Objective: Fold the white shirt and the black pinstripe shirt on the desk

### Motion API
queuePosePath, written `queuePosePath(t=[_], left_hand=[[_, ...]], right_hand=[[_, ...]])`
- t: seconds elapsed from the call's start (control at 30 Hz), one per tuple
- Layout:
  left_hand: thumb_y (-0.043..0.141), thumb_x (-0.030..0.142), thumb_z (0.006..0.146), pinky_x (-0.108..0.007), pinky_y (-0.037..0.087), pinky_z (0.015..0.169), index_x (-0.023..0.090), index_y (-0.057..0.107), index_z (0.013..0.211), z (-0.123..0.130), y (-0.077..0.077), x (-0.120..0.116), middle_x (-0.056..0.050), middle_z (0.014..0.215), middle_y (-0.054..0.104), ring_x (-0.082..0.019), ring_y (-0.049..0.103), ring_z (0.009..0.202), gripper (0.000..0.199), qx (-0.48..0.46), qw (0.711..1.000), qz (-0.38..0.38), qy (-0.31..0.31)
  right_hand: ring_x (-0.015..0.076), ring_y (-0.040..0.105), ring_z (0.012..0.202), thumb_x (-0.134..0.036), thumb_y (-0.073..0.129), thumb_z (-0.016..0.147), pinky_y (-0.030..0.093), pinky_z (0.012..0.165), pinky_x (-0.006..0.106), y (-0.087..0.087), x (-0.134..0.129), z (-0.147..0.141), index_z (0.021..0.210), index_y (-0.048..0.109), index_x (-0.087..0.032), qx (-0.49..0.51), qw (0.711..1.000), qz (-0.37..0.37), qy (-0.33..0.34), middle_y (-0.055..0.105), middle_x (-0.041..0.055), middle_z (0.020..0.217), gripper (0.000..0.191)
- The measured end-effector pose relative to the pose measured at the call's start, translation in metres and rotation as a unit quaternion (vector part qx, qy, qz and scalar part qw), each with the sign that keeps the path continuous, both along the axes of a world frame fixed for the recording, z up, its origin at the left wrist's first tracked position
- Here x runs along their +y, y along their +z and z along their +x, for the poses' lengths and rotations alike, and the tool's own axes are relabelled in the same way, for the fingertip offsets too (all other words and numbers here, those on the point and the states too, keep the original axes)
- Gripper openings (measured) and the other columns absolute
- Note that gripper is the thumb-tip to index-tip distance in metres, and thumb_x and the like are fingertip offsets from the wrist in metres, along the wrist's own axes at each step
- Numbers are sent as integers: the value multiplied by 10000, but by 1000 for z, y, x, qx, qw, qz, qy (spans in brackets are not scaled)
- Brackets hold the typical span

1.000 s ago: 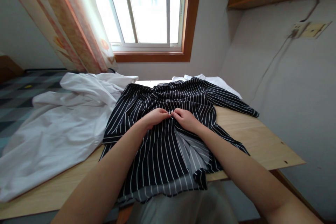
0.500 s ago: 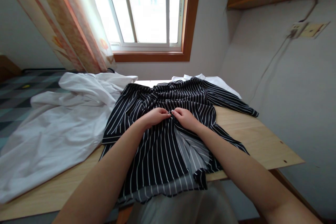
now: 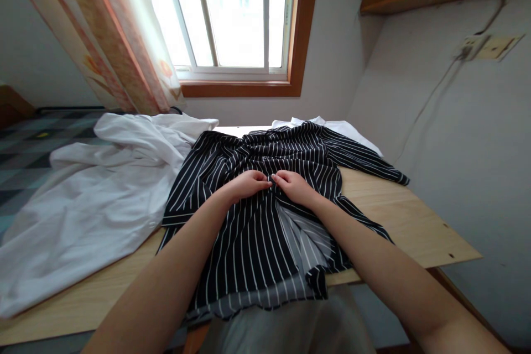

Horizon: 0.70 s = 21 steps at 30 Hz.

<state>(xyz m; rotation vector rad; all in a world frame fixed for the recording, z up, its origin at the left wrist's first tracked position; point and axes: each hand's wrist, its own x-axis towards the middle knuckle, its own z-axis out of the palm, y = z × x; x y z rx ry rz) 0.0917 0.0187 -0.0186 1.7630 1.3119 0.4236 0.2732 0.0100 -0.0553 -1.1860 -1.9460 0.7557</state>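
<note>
Wooden table (image 3: 406, 218), window (image 3: 238, 16) behind it. Black striped shirt (image 3: 251, 243) spread across table, white garment (image 3: 112, 204) on table's left. Left hand (image 3: 249, 184) and right hand (image 3: 292, 187) pinch shirt's front, close together, over table.

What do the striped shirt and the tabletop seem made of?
The striped shirt looks like thin, matte cloth, since it gathers into small folds; cotton or synthetic, I can't tell. The tabletop seems smooth, pale wood or plywood, judging by its grain.
</note>
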Motion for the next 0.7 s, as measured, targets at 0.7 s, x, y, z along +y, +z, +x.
queuePosePath(t=[0.7], left_hand=[[754, 614, 583, -292, 218, 534, 210, 488, 605, 3, 3, -3, 53, 560, 396, -109, 319, 540, 485, -23, 1000, -7, 7]], right_hand=[[129, 507, 638, -267, 489, 954, 331, 628, 251, 2, -2, 2, 659, 542, -183, -17, 1000, 6, -10, 564, -16, 637, 311]])
